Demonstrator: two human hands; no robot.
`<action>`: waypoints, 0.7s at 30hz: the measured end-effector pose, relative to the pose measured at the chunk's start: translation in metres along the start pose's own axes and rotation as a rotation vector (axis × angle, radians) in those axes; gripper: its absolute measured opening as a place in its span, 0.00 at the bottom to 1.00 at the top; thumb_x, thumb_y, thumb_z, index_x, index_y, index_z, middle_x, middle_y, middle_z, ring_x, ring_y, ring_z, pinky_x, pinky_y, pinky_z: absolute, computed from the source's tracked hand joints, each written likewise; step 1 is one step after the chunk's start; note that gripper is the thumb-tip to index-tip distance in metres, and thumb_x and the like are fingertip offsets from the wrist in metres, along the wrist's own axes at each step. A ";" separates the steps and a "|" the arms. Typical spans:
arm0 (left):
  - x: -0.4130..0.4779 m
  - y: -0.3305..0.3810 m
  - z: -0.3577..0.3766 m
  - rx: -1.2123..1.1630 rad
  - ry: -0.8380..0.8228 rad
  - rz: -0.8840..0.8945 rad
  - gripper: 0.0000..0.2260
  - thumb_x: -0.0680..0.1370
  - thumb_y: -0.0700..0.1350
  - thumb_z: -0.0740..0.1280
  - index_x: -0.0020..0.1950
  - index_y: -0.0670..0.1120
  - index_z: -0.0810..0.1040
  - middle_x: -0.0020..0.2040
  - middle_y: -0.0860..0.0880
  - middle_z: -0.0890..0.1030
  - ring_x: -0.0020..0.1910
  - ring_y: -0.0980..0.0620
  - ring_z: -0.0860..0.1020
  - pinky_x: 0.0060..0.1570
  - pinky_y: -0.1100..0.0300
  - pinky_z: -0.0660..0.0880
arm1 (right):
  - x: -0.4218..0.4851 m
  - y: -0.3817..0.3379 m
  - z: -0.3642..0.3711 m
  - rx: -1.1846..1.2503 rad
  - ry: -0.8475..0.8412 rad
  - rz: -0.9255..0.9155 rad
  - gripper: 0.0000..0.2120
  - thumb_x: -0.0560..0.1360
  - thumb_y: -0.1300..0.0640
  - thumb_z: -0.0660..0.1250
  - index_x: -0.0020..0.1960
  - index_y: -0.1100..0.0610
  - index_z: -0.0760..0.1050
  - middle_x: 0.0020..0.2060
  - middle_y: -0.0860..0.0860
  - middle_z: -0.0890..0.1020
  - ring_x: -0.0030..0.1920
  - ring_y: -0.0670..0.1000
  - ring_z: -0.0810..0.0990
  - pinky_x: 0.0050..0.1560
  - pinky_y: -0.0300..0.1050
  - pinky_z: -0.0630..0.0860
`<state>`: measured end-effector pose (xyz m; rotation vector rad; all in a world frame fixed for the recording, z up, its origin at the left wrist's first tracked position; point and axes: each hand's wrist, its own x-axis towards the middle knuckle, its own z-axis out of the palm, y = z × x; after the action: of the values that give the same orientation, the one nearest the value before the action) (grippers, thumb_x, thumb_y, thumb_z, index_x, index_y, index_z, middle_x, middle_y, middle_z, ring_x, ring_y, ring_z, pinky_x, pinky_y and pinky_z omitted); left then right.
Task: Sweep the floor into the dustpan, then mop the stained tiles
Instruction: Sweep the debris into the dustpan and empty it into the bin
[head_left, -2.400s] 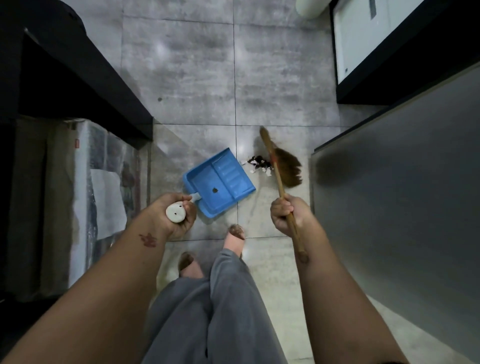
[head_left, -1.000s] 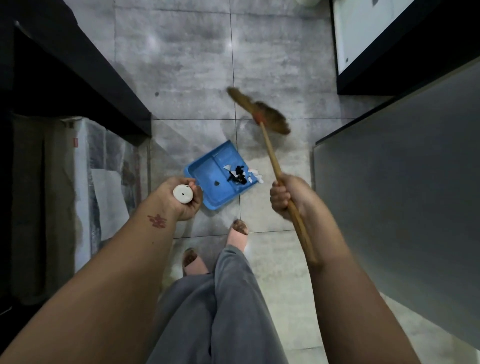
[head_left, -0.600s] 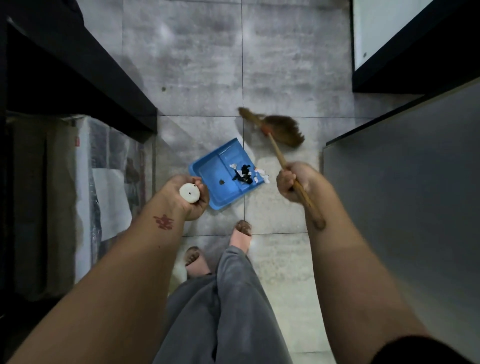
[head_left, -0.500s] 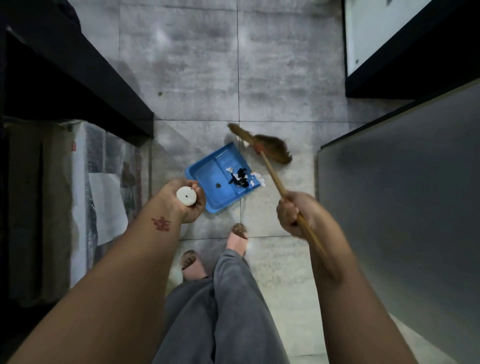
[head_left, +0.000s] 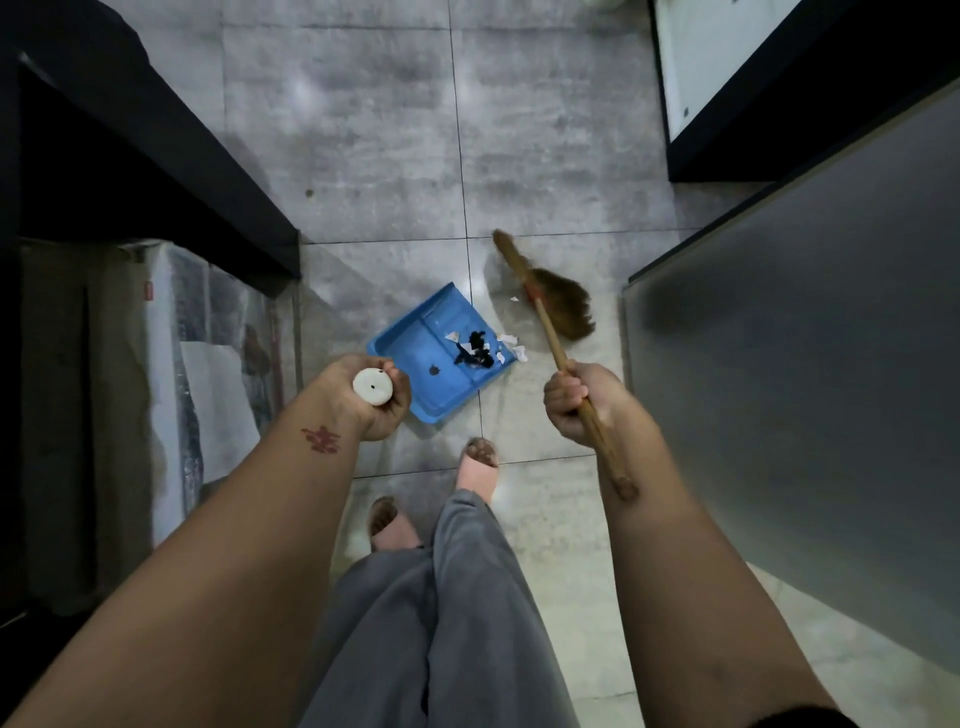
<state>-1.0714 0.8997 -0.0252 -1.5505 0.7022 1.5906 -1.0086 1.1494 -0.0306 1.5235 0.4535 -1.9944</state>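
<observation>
Blue plastic dustpan on grey tiled floor, white handle gripped in left hand; brown straw broom clasped by right hand; white paper scraps at lip: keep pan pressed flat, flick short low strokes inward.

One dustpan, one broom, two hands, two feet, one heap of scraps.

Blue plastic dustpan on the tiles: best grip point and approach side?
Its handle, just below the white round end cap, taken from the near, back edge of the blue plastic dustpan. The handle rises towards the camera there, while the open lip faces away to the straw broom and scraps. The left hand grips it so.
</observation>
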 end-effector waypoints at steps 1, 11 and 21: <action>0.001 -0.001 -0.001 -0.002 -0.001 0.003 0.04 0.78 0.40 0.62 0.45 0.41 0.70 0.22 0.47 0.70 0.15 0.52 0.70 0.15 0.66 0.69 | 0.004 0.007 0.001 0.023 -0.037 0.030 0.22 0.84 0.45 0.50 0.33 0.52 0.59 0.16 0.46 0.62 0.13 0.43 0.60 0.11 0.33 0.57; 0.001 -0.003 -0.002 0.012 0.001 0.036 0.09 0.77 0.38 0.61 0.36 0.42 0.70 0.22 0.48 0.70 0.16 0.54 0.70 0.16 0.66 0.69 | -0.047 0.116 0.005 -0.035 -0.118 0.110 0.20 0.83 0.47 0.52 0.36 0.55 0.66 0.19 0.46 0.62 0.14 0.42 0.60 0.11 0.33 0.56; -0.010 -0.001 -0.026 0.138 -0.022 0.008 0.03 0.78 0.40 0.61 0.45 0.41 0.70 0.20 0.48 0.69 0.14 0.53 0.69 0.16 0.67 0.70 | -0.062 0.080 0.000 0.076 -0.100 -0.070 0.21 0.84 0.48 0.52 0.35 0.55 0.64 0.18 0.45 0.61 0.13 0.42 0.59 0.12 0.31 0.54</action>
<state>-1.0571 0.8771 -0.0174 -1.4296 0.7901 1.5292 -0.9476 1.1027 0.0353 1.4631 0.3998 -2.1532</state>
